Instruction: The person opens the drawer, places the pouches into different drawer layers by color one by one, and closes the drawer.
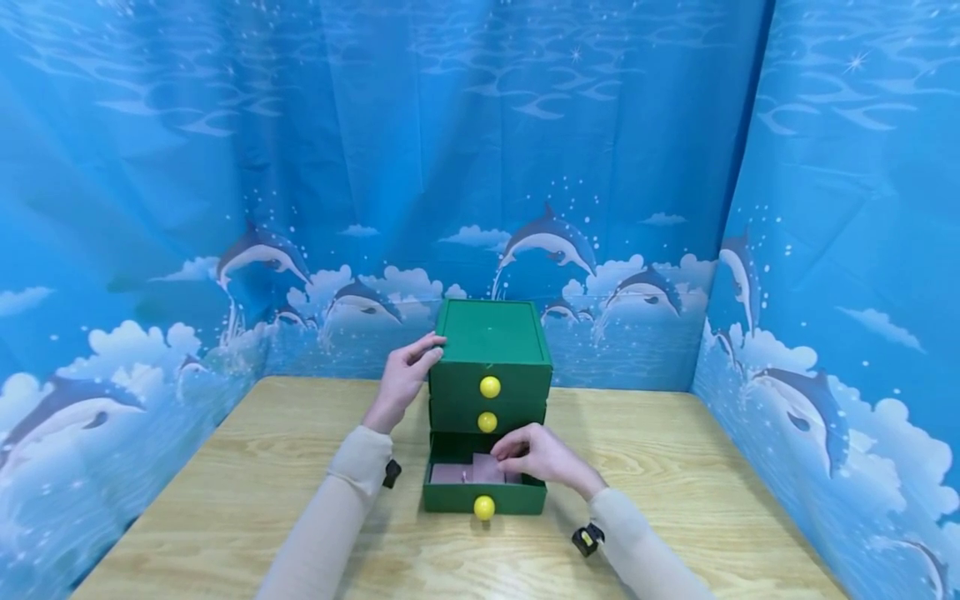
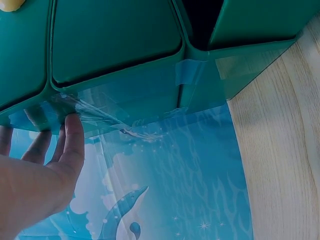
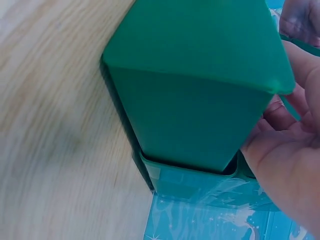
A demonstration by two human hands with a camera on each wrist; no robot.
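Observation:
A green cabinet of drawers (image 1: 492, 332) with yellow round knobs stands on the table, its bottom drawer (image 1: 450, 497) pulled out. Inside the drawer lie flat mauve pieces (image 1: 447, 474). My right hand (image 1: 551, 457) reaches over the drawer's right part, thumb and fingers pinching the upper edge of a mauve card-like piece (image 1: 486, 469) that stands tilted. In the right wrist view the drawer side (image 3: 190, 115) hides the fingertips and that piece. My left hand (image 1: 406, 375) rests its extended fingers (image 2: 75, 137) against the cabinet's left side, near the top.
Clear tape (image 2: 190, 71) runs along the cabinet's side. The two upper drawers (image 1: 457, 381) are closed. A wooden table (image 1: 645, 467) carries the cabinet, and a blue dolphin-print curtain (image 1: 420, 167) hangs behind and beside it.

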